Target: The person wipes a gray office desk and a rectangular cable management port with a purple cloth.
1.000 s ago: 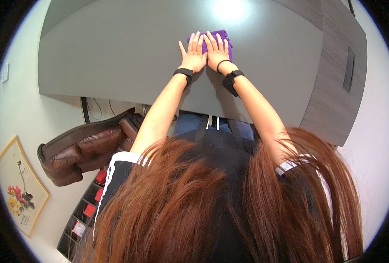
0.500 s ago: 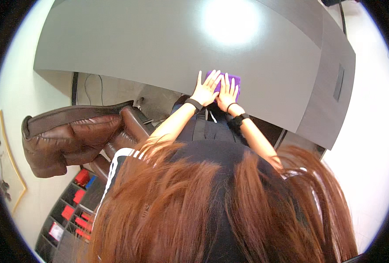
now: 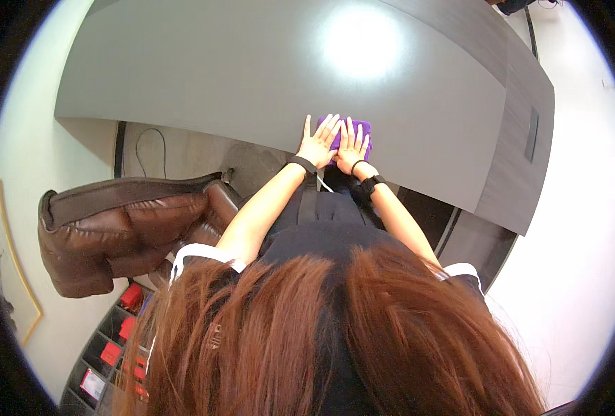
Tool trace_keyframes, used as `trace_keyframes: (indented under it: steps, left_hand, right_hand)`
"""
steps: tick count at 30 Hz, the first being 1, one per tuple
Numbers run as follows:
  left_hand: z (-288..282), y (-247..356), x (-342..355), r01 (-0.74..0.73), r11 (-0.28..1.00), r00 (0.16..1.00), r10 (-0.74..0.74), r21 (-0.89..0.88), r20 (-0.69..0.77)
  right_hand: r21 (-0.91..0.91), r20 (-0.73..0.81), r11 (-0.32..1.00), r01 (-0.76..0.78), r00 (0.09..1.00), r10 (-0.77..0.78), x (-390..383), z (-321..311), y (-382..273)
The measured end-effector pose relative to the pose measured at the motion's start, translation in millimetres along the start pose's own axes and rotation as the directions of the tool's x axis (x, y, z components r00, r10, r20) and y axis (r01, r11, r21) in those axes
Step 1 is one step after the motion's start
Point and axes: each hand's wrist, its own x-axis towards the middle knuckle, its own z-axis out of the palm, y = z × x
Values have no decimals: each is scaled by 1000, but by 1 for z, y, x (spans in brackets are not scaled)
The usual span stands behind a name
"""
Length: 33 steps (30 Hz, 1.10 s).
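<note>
A folded purple cloth (image 3: 366, 130) lies flat on the grey desk (image 3: 238, 83), by its near edge. My left hand (image 3: 317, 146) presses on the cloth's left part, fingers stretched forward and the thumb side toward the other hand. Beside it, my right hand (image 3: 350, 154) rests flat on the right part with fingers spread a little. Both palms face down and hide much of the cloth; neither hand grips it. Dark bands sit on both wrists.
A brown leather chair (image 3: 134, 215) stands left of me, close to the desk's near edge. Behind it is a dark shelf unit (image 3: 96, 347) with red items. A bright glare (image 3: 361, 41) shows on the desktop. A framed picture (image 3: 17, 277) hangs at far left.
Both hands and the purple cloth under them have shifted slightly left along the desk edge. The head view has also moved a little.
</note>
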Motion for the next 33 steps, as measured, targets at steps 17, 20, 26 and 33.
trace_keyframes:
  steps: [17, 20, 26, 33]
  left_hand:
    - [-22, 4, 3, -91, 990, 994, 97, 110, -49]
    - [-19, 3, 4, -127, 988, 986, 136, 91, -98]
    - [7, 7, -26, -163, 985, 960, 172, 58, -220]
    - [0, 2, -26, -214, 973, 912, 229, 82, -340]
  right_hand:
    - [7, -214, 996, -94, 972, 93, -22, -25, -17]
    - [-6, -254, 994, -106, 962, 101, -23, -21, -15]
    - [-15, -366, 996, -89, 927, 77, -46, 9, -21]
    - [-24, -489, 996, -83, 870, 60, -60, 1, -33]
